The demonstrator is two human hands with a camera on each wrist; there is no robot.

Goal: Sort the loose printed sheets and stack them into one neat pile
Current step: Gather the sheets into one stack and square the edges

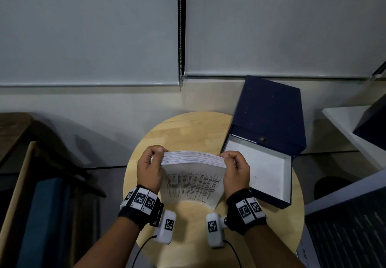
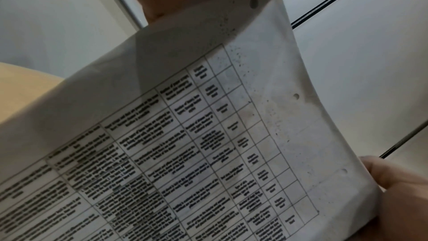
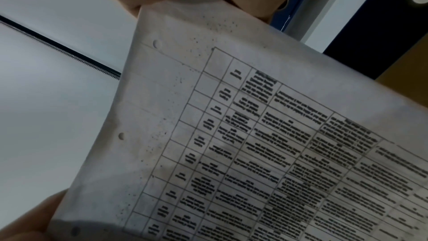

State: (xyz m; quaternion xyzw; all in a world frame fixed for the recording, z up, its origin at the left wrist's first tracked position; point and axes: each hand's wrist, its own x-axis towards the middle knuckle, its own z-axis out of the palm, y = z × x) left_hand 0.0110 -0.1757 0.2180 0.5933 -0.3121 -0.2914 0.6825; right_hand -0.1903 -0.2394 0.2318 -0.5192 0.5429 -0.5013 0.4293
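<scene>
Nearest, left hand and right hand curled round opposite ends of a thick stack of printed sheets, thumbs on the near face, fingers behind. Stack held upright above the round wooden table, printed table facing the wearer, punched holes along its upper edge. Beyond, on the right, an open navy box file, partly on the table. Farthest, grey roller blinds.

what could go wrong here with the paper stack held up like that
1. Both hands, left hand and right hand, grip only the top corners of the paper stack, so inner sheets may slide out and fan apart.
2. The stack's lower edge sits near the round table front; dropped sheets might fall off it.
</scene>
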